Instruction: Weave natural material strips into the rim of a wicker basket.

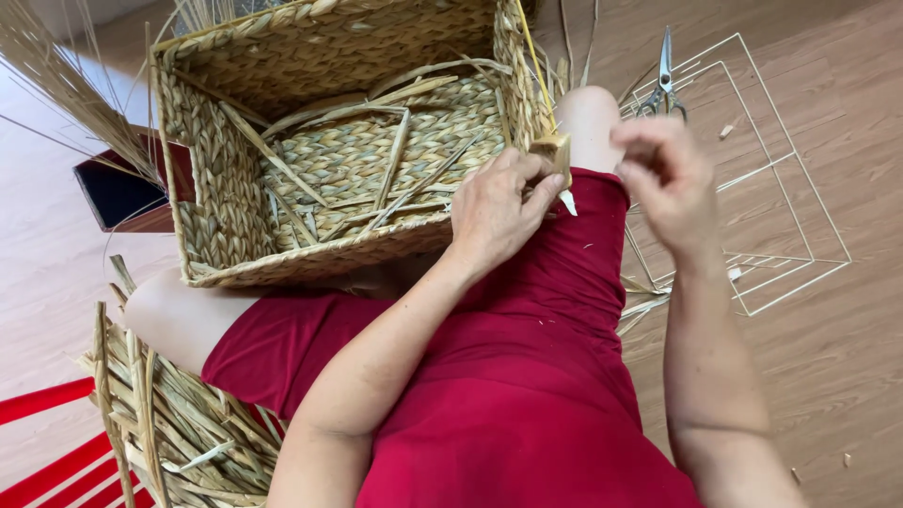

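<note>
Woven straw basket [329,169] is seen resting on the person's lap, tilted so its open inside faces the camera; loose straw strips lie across its plaited bottom. Left hand [499,212] is held at the basket's near right corner, fingers closed in a pinch on a small wooden tool [555,150] with a pale pointed tip sticking out below the fingers. The tool is pressed against the corner rim, where a thin yellow strand [531,56] runs up along the basket's right wall. Right hand [663,174] is raised just right of the basket, apart from it, blurred; fingers are curled loosely, and whether anything is gripped cannot be told. Red garment [527,376] covers the lap; a bare knee shows between the two hands.

Wire frame [762,188], box-shaped and pale, lies on the wooden floor [847,376] toward the right edge, beyond the right hand. Scissors [663,80] lie on the frame's far corner, blades pointing away. A bundle of dried straw [160,423] is piled at the near left, by the left thigh. A dark red box [122,188] sits on the floor left of the basket, partly hidden by loose stalks. Red bars are seen at the near left corner.
</note>
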